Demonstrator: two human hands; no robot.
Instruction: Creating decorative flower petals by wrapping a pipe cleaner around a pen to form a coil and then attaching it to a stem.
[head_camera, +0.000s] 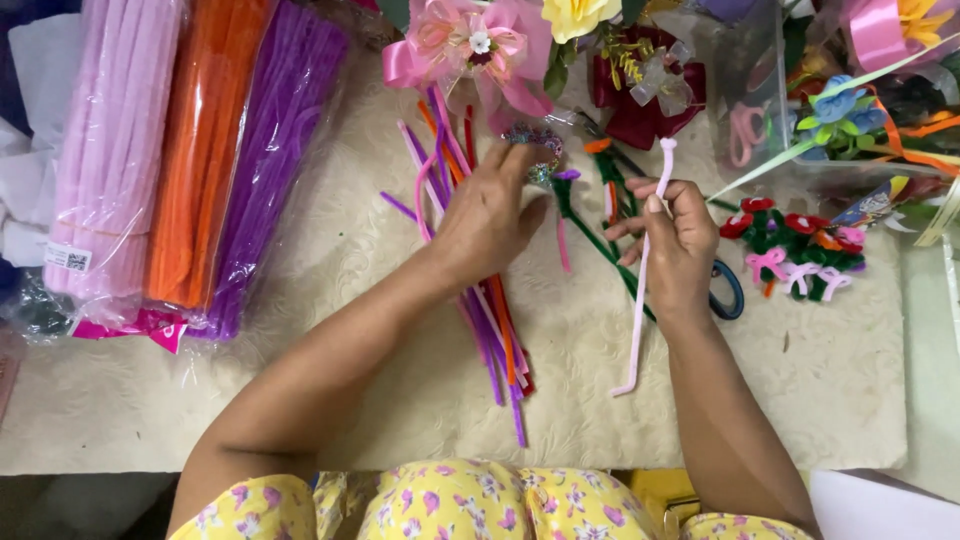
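The right hand (678, 245) pinches a pale pink pipe cleaner (641, 275) upright over the mat while the left hand (487, 215), fingers spread, presses the loose stems (497, 335), which could scatter if nudged.

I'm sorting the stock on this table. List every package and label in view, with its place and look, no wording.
Pink pipe-cleaner pack: far left, long clear plastic sleeve, pale pink stems.
Orange pipe-cleaner pack: beside the pink one, same sleeve, bright orange.
Purple pipe-cleaner pack: rightmost of the three, same sleeve, purple.
White label: small rectangular sticker low on the pink pack.
Clear plastic box: top right, holds craft pieces.
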